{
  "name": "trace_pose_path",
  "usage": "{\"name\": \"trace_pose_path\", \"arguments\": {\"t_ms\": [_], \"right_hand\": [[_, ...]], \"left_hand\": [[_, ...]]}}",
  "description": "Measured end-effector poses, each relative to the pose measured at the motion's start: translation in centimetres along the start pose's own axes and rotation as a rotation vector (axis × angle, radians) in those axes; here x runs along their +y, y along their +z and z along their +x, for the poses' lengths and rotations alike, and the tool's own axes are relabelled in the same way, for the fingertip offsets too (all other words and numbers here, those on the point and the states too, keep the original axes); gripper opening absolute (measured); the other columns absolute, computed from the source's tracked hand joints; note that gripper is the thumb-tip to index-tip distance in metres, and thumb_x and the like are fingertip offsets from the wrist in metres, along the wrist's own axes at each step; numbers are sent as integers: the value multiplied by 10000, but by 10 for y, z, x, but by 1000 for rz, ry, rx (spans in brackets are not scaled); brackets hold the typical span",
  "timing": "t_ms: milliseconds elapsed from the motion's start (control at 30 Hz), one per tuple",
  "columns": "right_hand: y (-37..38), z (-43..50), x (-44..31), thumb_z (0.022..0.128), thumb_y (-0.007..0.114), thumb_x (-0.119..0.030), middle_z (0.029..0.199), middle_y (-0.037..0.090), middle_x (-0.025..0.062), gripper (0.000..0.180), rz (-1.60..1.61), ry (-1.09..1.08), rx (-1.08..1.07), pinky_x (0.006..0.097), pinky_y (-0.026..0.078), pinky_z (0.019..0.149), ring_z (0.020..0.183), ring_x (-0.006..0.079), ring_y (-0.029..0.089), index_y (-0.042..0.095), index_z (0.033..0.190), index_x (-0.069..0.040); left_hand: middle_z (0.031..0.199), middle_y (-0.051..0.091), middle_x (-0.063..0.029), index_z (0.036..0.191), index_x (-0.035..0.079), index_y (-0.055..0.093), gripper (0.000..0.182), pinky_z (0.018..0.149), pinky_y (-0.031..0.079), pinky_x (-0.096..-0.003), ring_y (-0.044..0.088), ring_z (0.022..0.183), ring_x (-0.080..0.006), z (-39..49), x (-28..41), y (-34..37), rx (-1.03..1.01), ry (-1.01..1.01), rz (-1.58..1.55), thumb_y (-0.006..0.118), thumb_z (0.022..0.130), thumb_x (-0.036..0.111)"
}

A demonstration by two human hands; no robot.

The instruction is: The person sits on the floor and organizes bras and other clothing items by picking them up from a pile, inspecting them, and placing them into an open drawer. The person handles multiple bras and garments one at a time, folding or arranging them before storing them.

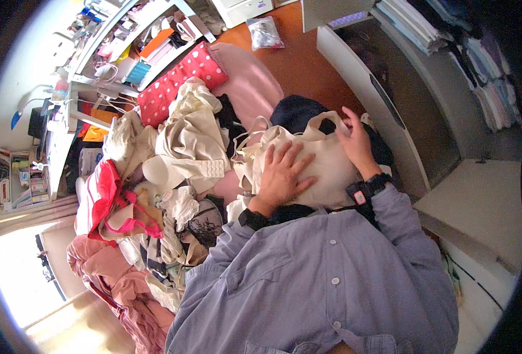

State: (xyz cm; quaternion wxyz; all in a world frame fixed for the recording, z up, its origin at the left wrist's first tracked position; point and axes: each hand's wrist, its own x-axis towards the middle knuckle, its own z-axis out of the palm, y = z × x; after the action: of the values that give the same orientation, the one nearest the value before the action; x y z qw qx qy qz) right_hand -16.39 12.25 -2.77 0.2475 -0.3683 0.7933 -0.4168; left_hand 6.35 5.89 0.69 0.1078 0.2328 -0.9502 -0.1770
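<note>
A cream garment with straps (325, 166) lies across my lap. My left hand (285, 175) rests flat on it with the fingers spread. At the garment's right edge, my right hand (357, 144) is raised a little and slightly blurred. Its fingers are apart, and the thumb is beside a wide strap loop (323, 120). Thin straps (254, 128) stick out on the left of the garment. Dark navy cloth (298, 110) lies just beyond it. To the left is a heap with a beige moulded-cup bra (190, 141), a black lace piece (205, 221) and red-trimmed cloth (106, 203).
A red polka-dot pillow (190, 75) lies behind the heap, against pink bedding (247, 84). On the right stands a wardrobe with an open door (367, 84) and hanging clothes (487, 79). A clear plastic packet (264, 33) rests on the wooden floor (318, 62). Cluttered shelves (141, 57) fill the upper left.
</note>
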Motion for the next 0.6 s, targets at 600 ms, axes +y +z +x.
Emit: {"name": "trace_pose_path", "arguments": {"t_ms": [600], "right_hand": [[16, -47, -48, 885, 534, -376, 1385, 431, 144, 546, -418, -794, -408, 517, 212, 1096, 1288, 318, 389, 447, 1333, -77]], "left_hand": [[1295, 501, -102, 1203, 159, 563, 521, 1070, 259, -551, 428, 1237, -326, -15, -23, 19, 278, 87, -307, 645, 773, 442]]}}
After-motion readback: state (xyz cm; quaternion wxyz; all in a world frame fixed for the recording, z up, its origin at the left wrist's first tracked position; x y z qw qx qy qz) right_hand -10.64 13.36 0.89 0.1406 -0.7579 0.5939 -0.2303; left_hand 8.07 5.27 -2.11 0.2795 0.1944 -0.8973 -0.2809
